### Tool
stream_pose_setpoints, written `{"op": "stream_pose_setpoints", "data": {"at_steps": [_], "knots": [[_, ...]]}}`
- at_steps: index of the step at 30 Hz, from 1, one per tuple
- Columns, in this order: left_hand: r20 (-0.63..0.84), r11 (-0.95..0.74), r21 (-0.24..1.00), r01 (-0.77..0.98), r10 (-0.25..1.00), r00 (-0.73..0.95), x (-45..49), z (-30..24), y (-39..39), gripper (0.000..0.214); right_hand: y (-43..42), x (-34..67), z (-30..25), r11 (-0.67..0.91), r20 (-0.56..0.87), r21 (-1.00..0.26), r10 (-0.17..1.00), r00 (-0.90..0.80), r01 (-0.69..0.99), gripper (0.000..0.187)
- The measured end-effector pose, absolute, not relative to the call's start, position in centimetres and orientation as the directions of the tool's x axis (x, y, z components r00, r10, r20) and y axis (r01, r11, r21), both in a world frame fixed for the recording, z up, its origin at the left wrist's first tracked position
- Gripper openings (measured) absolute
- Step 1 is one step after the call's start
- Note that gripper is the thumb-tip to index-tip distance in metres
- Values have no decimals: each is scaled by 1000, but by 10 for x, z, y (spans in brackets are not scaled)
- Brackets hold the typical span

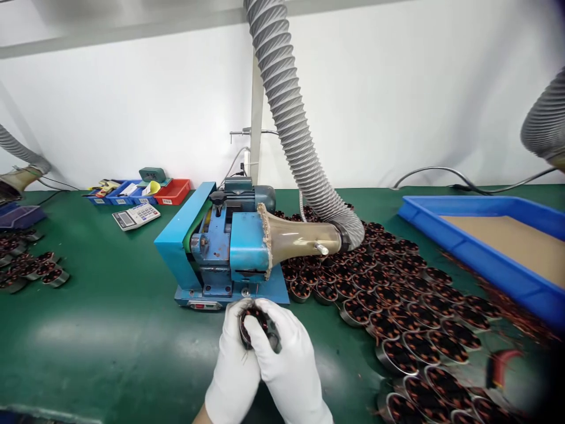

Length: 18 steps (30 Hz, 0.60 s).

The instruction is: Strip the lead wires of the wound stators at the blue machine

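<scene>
Both my hands wear white gloves and meet just in front of the blue machine point(220, 247). My left hand point(233, 365) and my right hand point(289, 362) together grip one round motor stator point(255, 325), dark with copper windings, its thin wire ends hanging down. The stator is held close to the machine's front base. To the right of my hands lie several more stators point(397, 294) in rows on the green bench mat point(110, 341).
A grey ribbed extraction hose point(291, 118) ends in a beige funnel point(300, 240) at the machine's right side. A blue tray point(485, 259) with a cardboard liner stands at right. A calculator point(135, 216), small parts bins point(145, 191) and more stators point(30, 271) are at left.
</scene>
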<state>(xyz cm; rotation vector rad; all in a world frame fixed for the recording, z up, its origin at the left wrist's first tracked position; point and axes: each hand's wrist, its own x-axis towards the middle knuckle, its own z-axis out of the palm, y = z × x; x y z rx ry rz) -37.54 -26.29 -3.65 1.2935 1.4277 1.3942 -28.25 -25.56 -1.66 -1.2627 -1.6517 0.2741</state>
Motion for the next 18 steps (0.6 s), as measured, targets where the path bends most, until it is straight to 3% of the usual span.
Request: {"op": "stream_pose_setpoints", "data": {"at_steps": [5, 18], "knots": [[-2, 20, 998, 62, 962, -272, -372, -44, -238, 33, -229, -290, -15, 246, 314, -821, 948, 48, 515, 23], [18, -29, 999, -36, 961, -275, -366, -34, -221, 31, -211, -290, -14, 262, 317, -857, 947, 54, 443, 22]]}}
